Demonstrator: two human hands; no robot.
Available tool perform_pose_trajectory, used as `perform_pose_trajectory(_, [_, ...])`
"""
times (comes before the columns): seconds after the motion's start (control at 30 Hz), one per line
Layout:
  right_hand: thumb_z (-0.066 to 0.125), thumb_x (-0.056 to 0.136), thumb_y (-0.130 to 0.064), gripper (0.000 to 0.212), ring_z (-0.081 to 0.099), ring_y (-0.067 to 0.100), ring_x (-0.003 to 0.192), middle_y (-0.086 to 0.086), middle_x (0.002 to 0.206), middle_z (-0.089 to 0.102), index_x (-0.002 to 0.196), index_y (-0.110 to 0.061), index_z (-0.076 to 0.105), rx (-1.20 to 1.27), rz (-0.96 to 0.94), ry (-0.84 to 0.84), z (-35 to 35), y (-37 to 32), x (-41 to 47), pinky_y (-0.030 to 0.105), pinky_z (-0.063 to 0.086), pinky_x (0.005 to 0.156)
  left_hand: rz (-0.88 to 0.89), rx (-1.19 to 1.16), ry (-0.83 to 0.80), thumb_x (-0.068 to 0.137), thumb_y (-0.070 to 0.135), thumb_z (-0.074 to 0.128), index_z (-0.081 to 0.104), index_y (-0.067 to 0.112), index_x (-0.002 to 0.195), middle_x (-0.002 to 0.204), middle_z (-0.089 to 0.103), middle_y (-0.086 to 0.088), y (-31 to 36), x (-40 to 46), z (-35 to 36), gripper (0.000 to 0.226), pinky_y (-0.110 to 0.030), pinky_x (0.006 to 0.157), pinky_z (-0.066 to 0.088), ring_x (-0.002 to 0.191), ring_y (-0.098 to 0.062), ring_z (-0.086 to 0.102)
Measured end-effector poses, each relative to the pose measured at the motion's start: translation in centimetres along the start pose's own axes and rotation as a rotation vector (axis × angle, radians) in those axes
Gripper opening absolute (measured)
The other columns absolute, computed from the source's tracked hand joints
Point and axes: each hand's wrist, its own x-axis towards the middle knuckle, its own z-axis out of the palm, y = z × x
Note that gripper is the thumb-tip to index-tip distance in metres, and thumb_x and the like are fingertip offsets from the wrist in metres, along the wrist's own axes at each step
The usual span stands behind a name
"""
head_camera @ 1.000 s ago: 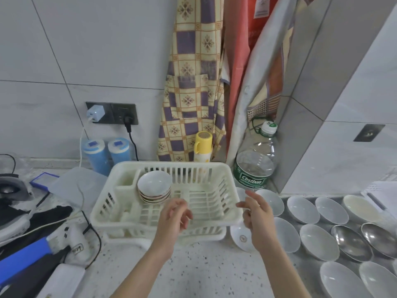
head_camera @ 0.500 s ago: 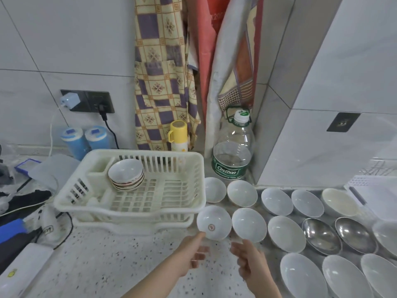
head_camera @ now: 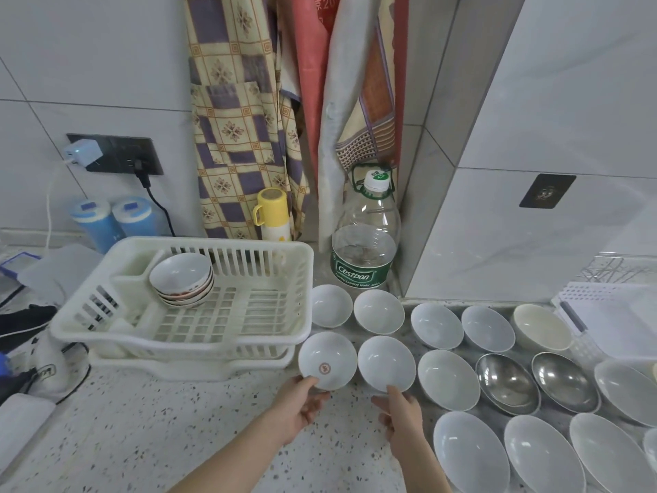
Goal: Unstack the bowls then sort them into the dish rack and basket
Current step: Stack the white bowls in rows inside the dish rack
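Head view. I see my left hand (head_camera: pixel 298 407) gripping the near rim of a small white bowl (head_camera: pixel 327 361), thumb on the rim edge and fingers curled beneath. This bowl sits mouth up, with a red round mark at the bottom of its inside; being round, it has no long axis. My right hand (head_camera: pixel 400 412) reaches to the plain white bowl (head_camera: pixel 386 363) just to its right, fingertips at that bowl's near rim; I cannot tell whether the fingers actually clamp it. The two hands are apart, one to each bowl, and the two bowls stand just beside each other on the speckled counter (head_camera: pixel 142 432).

Ahead and left of my left hand stands the white dish rack (head_camera: pixel 185 336). Its long axis runs left to right. It holds a stack of bowls (head_camera: pixel 182 279) in its far left part, mouths up and tilted slightly.

Beyond and to the right of my right hand, more bowls stand in rows, all mouth up, including two steel bowls (head_camera: pixel 537 382). A white basket (head_camera: pixel 615 314) lies at the far right; its contents are unclear. A water bottle (head_camera: pixel 364 240) stands beyond the bowls.
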Motion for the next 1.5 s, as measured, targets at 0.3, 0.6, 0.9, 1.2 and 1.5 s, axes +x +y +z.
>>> perform_pose_trajectory(0.3, [0.047,0.092,-0.005,0.016,0.029,0.015,0.05,0.017,0.079,0.07,0.105,-0.001,0.056,-0.003,-0.038,0.024,-0.8,-0.5,-0.5,0.02,0.027,0.035,0.032,0.006,0.045,0.09,0.003,0.047,0.057,0.008,0.109,0.083,0.076,-0.023,-0.4,0.0,0.1,0.022,-0.021,0.04,0.028,0.045,-0.012,0.04])
perform_pose_trajectory(0.6, [0.046,0.088,-0.004,0.009,0.02,0.007,0.032,0.025,0.077,0.072,0.086,-0.002,0.055,0.143,-0.104,0.039,-1.5,-0.8,-4.9,0.016,0.019,0.029,0.164,0.228,-0.065,0.082,0.011,0.051,0.066,0.011,0.105,0.079,0.076,-0.021,0.9,-5.7,-3.6,0.027,-0.021,0.042,0.026,0.046,-0.012,0.042])
perform_pose_trajectory(0.9, [0.046,0.083,-0.003,0.011,0.02,0.007,0.033,0.02,0.07,0.073,0.076,-0.008,0.052,0.184,-0.356,-0.041,4.3,-5.3,-10.4,0.017,0.021,0.031,0.312,0.123,-0.224,0.084,0.001,0.047,0.059,0.005,0.078,0.055,0.059,-0.011,5.2,-11.7,-9.6,0.015,-0.024,0.043,0.023,0.042,-0.017,0.041])
perform_pose_trajectory(1.2, [0.048,0.086,-0.004,0.01,0.044,0.003,0.039,0.018,0.068,0.072,0.082,-0.004,0.057,-0.08,-0.531,-0.135,16.2,-6.5,-11.4,0.027,0.03,0.048,0.532,0.07,0.032,0.089,0.0,0.045,0.061,0.004,0.101,0.062,0.066,-0.023,10.8,-11.8,-19.0,0.021,-0.025,0.046,0.026,0.043,-0.015,0.042])
perform_pose_trajectory(1.5, [0.048,0.087,-0.02,0.034,0.066,0.017,0.066,0.007,0.066,0.072,0.113,-0.002,0.063,-0.391,-0.5,-0.133,26.5,-7.3,-7.8,0.027,0.041,0.056,0.612,0.128,0.158,0.091,0.003,0.048,0.055,0.011,0.107,0.071,0.075,-0.014,16.5,-8.6,-26.1,0.019,-0.026,0.049,0.035,0.048,-0.013,0.046])
